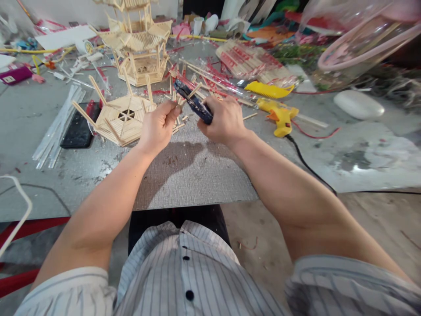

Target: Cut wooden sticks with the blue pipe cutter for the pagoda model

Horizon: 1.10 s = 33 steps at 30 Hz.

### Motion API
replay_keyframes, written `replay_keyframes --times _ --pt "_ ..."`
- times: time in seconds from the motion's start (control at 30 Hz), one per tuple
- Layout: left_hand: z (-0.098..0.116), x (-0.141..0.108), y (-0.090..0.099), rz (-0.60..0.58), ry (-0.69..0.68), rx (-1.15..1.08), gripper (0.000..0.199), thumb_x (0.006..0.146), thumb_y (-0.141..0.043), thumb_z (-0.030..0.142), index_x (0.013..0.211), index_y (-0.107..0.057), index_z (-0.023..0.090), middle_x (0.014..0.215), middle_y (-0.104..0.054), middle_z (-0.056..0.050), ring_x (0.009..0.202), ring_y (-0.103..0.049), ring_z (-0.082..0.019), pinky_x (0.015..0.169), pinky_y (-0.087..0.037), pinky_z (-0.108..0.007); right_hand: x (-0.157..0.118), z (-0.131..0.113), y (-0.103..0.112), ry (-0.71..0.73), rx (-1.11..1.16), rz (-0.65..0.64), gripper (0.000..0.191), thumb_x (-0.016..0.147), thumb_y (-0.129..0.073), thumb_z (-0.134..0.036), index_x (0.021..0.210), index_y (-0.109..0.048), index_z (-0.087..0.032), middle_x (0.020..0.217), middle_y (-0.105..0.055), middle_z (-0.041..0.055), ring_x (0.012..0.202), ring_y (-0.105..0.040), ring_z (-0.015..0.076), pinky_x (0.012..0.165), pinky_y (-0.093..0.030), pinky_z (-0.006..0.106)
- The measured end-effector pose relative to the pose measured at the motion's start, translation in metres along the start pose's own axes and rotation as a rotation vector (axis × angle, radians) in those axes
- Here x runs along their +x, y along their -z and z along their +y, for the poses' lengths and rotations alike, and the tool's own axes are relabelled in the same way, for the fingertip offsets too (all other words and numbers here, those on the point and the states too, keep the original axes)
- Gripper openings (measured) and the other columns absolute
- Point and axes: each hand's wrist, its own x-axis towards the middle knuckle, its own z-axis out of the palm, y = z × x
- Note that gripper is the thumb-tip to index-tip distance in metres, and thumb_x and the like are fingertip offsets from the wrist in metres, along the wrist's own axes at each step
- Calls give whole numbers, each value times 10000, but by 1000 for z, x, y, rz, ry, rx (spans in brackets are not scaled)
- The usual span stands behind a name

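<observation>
A grey table (184, 184), its near edge close to the person's waist, carries everything. At its far right stands a clear vessel with a pink rim (325, 61); something long and pale shows through its wall, too blurred to name. Far left of centre rises a tiered stick tower (140, 41), its top cut off by the edge of the view. To the tower's right lie clear packs (256, 63) printed in red, filled with pale sticks laid side by side.

Nearer, in front of the tower, a six-sided stick base (113, 116) lies flat, with short posts standing at its edge and a small dark opening in the middle. Clear strips (59, 123) lie in a bundle at the left, just beside a black phone (79, 131). A yellow glue gun (279, 116) lies on its side right of the hands, and beyond it a white oval object (358, 105).

The right hand (226, 116) is curled closed around dark pliers (195, 103). The left hand (159, 125), just right of the base, is nearly closed, thumb pressed to forefinger. A white cup (198, 26) stands at the back; its contents cannot be made out. The left hand's pinch holds a thin stick (196, 89), which appears to cross the pliers' head. Tiny offcuts (179, 127) lie below.
</observation>
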Motion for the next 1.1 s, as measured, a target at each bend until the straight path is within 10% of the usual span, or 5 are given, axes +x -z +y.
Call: replay_keyframes --times 0.53,1.1 --pt "1 -5 -2 122 -25 32 301 888 -488 527 860 -658 280 644 -629 -23 692 -627 -180 635 -477 -315 0 -7 -1 34 70 -18 520 697 -520 -281 1213 -472 -236 1086 -646 95 1030 -586 335 966 -326 593" --pt "2 1 -1 -8 26 -90 448 867 -450 619 773 -638 223 538 -475 2 588 -514 -135 550 -412 -262 -1 -1 1 54 117 -65 581 695 -542 -279 1265 -433 -239 1145 -617 101 1098 -551 347 1038 -246 617"
